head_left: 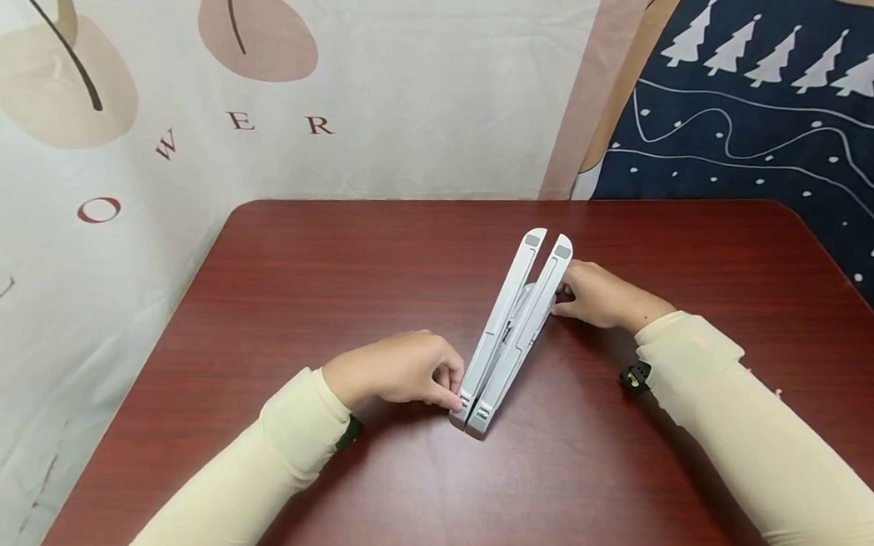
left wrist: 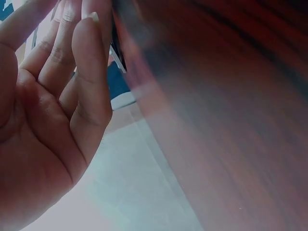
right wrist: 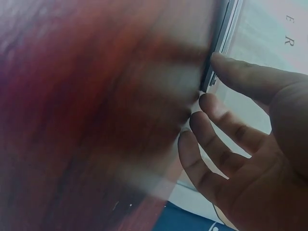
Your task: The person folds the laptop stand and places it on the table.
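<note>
A folded laptop stand [head_left: 512, 332] of pale silver-grey lies slantwise on the table in the head view. Its two long bars run side by side with a narrow gap, and grey pads sit at the far ends. At the near end, my left hand [head_left: 401, 369] pinches the left bar with thumb and fingers. My right hand [head_left: 599, 295] holds the right bar's outer side near the far end, its fingertips partly hidden behind the bar. In the right wrist view, the thumb of that hand [right wrist: 250, 159] meets the stand's dark edge [right wrist: 216, 48], with the other fingers bent close to the tabletop.
The reddish-brown wooden table [head_left: 317, 274] has rounded far corners. Behind it hangs a pale cloth [head_left: 434, 81] printed with letters and flowers, and at the right a navy cloth [head_left: 761, 134] with white trees. Dark straps sit at both wrists.
</note>
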A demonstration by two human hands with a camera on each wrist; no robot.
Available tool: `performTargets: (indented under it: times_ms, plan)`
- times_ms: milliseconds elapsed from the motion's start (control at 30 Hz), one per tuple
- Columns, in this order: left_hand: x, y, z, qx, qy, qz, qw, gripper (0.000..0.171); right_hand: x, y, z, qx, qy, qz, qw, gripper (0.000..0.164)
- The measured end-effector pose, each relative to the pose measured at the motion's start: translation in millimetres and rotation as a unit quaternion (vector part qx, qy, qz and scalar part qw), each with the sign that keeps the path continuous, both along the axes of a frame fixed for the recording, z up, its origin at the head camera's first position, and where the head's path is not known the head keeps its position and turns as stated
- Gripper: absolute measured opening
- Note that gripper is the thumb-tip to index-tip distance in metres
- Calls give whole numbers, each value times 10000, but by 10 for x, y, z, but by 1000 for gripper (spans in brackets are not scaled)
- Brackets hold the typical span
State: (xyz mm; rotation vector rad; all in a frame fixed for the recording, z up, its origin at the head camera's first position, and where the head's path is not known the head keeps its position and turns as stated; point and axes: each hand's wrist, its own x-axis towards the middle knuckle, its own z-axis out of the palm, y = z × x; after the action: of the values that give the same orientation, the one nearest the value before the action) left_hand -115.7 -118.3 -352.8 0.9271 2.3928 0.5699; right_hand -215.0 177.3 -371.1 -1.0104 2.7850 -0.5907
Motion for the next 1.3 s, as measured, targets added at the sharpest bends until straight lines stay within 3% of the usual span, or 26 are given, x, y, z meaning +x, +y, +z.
performTargets:
  times_ms: [300,467,667,967,1100,1300]
  plan:
    - [-30,-142,4,153,-168,109,9997,22,26,-53,9,37,-152,-94,9998,13]
    - [-53,-219,14,161,-122,180,9996,20,70,-59,31,144,-445,-371,9982,19]
    - [-91,-246,23,250,-323,147,9991,18,141,-6,38,240,-627,-598,9960,14]
    - [-162,-294,41,241,-535,304,9978,15,181,34,54,387,-685,-675,9946,18]
    - [-191,-323,38,311,-665,343,9967,13,168,42,54,303,-773,-574,9949,9]
    - [-240,-366,23,396,-806,447,9950,10,177,56,46,322,-894,-557,9939,19]
